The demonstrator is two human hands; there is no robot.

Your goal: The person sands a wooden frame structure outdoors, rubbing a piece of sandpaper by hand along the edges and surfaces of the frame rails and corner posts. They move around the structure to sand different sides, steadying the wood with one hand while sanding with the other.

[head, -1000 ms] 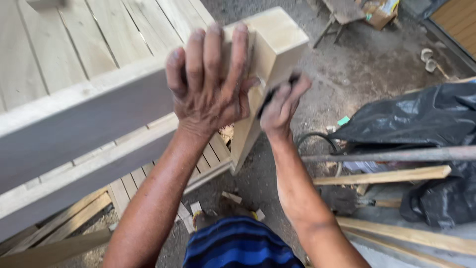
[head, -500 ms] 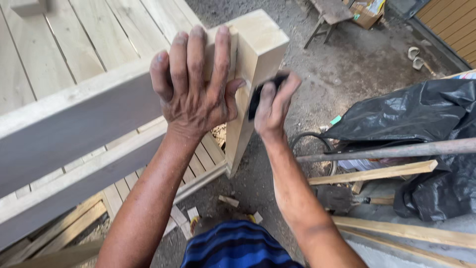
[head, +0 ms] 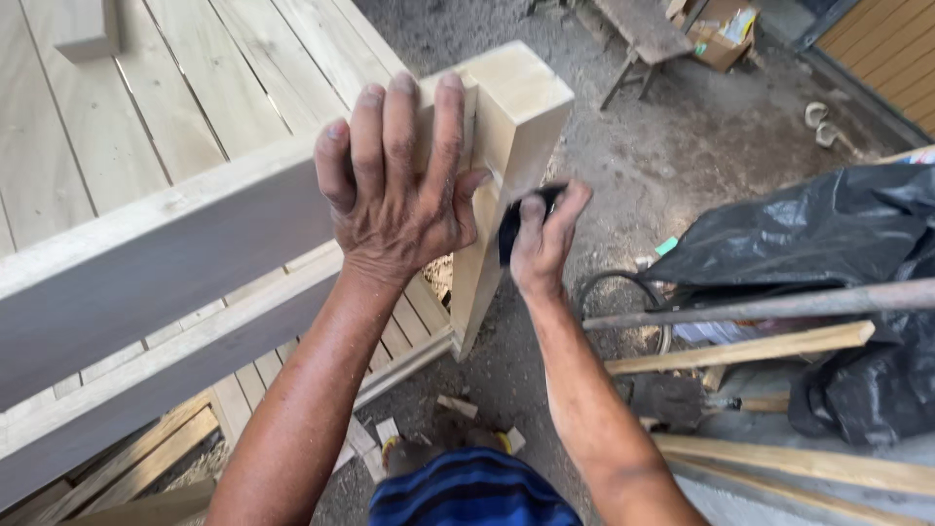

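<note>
Left hand spread flat, fingers splayed, pressing down on the top rail right where it meets the corner post. Right hand closed around a dark sanding pad, pushed against the side face of that post just under the joint. Looks like sanding in progress, honestly somewhere in the middle: post and rail already joined up, wood pale and bare, no stain or paint anywhere, top of the post looking pretty clean. Can't tell how much of the lower post has been rubbed down, or whether the far faces got any attention. Beyond the hands, slatted boards of the frame running away on the left, a loose wood block sitting on them at the top. Under the frame, small offcuts scattered on the dirt. Off to the right, a crumpled black plastic sheet, a long metal pipe across it, a few timber strips lying near. Little wooden stool and cardboard box up top. Compared with half a second back: left hand same spot on the rail, right hand and pad slid a touch lower along the post, view tipped a bit so the post sits more centre.
</note>
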